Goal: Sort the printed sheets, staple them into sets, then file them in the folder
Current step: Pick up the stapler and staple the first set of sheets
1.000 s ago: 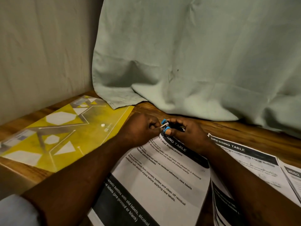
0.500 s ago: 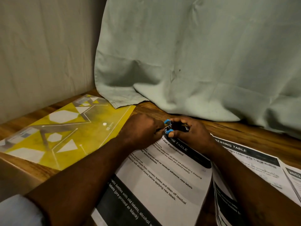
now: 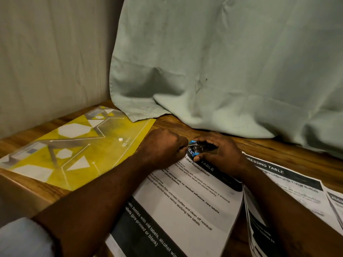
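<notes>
One small black-and-blue stapler [image 3: 199,148], clamped in the fingers of the right hand [image 3: 222,152], is edged further onto the white printed sheets' [image 3: 185,201] corner, pinched by the left hand [image 3: 165,145] on the wooden counter [image 3: 278,151], so stapling is expected.

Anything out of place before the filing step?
The green cloth hangs onto the yellow folder, its hem covering the far corner; it could snag when the folder is opened. Nothing else stands out.
</notes>
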